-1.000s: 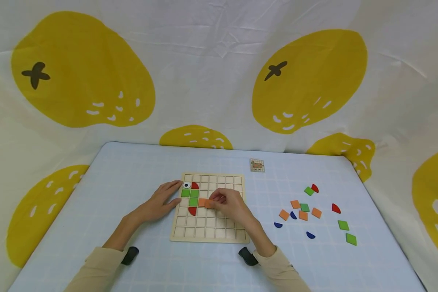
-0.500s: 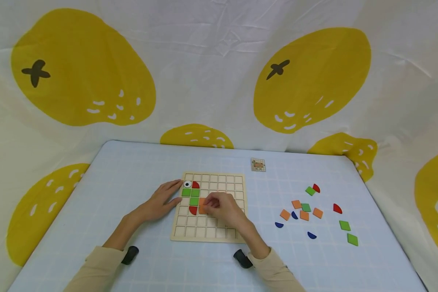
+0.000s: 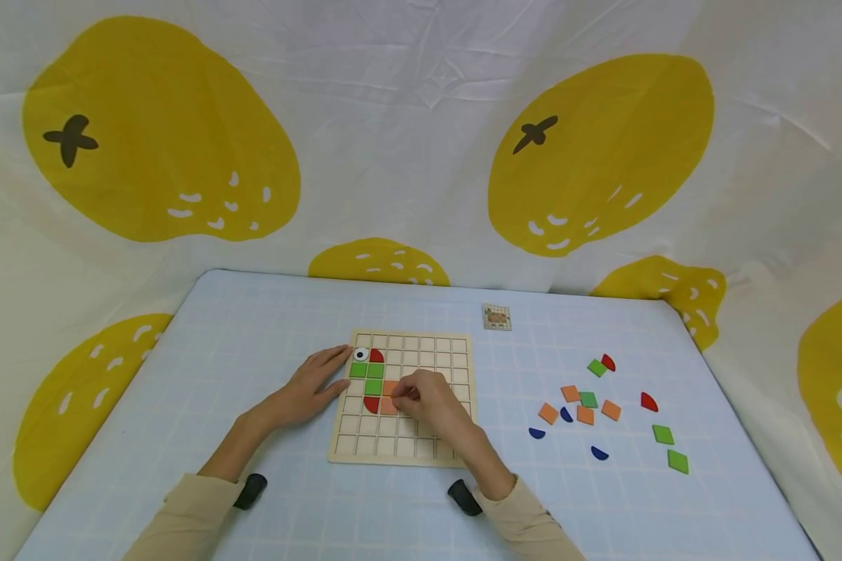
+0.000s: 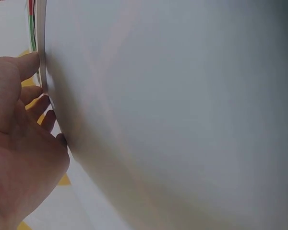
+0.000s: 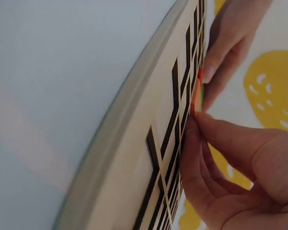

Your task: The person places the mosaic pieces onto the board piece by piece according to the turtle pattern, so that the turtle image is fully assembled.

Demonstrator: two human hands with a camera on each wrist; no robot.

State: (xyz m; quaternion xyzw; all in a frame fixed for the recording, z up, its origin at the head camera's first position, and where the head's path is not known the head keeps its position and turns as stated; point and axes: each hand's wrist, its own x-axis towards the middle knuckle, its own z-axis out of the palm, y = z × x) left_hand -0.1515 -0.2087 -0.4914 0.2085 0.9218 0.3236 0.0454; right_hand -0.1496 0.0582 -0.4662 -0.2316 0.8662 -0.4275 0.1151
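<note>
A wooden grid board (image 3: pixel 456 446) lies on the table. My left hand (image 3: pixel 307 389) rests at its left edge with fingers extended; in the left wrist view, the thumb and fingers of that hand (image 4: pixel 19 120) touch the board's rim. My right hand (image 3: pixel 431 401) pinches an orange square tile (image 3: pixel 387 406) between thumb and index finger at a cell right of a red quarter-circle tile (image 3: pixel 371 404). Another orange square (image 3: pixel 389 387) sits just above, beside a green square (image 3: pixel 373 386). In the right wrist view, the pinching fingertips partly hide the orange tile (image 5: pixel 197 98).
An eye tile (image 3: pixel 361 354) and a red quarter-circle (image 3: pixel 376 356) sit at the board's upper left. A picture card (image 3: pixel 497 317) lies behind it. Loose orange squares (image 3: pixel 611 410), green tiles (image 3: pixel 677 461), blue half-circles (image 3: pixel 599 453) and red quarter-circles (image 3: pixel 649 401) are scattered on the right.
My right hand has shifted left and slightly down, bringing the orange square from the second orange cell of the row to the cell below the first. My left hand has stayed at the board's edge.
</note>
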